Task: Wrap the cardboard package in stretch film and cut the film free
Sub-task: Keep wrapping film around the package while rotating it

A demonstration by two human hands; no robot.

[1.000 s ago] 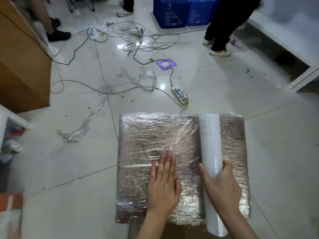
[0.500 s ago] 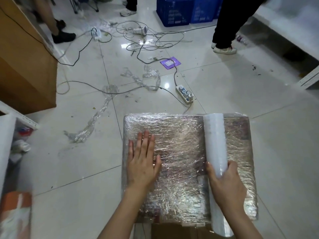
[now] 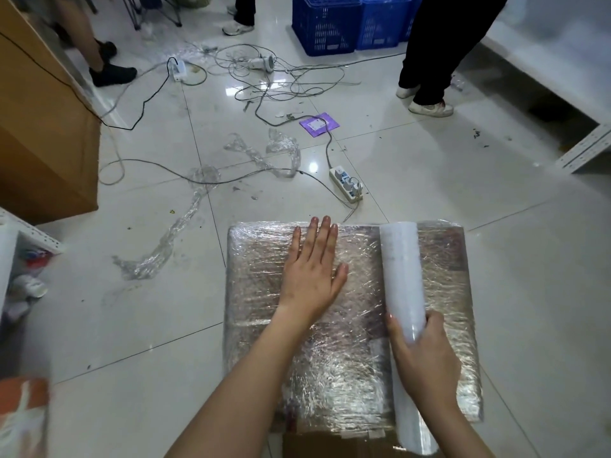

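The flat, square cardboard package [image 3: 350, 319] lies on the pale tiled floor [image 3: 529, 292] just in front of the person, its top already covered in several crinkled, shiny layers of clear stretch film, so the wrapping looks well advanced. The left hand [image 3: 312, 276] is spread flat, fingers together, pressing the film down near the far edge, while the right hand [image 3: 426, 361] has its grip closed around the near end of the white film roll [image 3: 403, 292] lying across the package's right part. Judging by this, the film is not yet cut free from the roll, and no cutting tool is visible.
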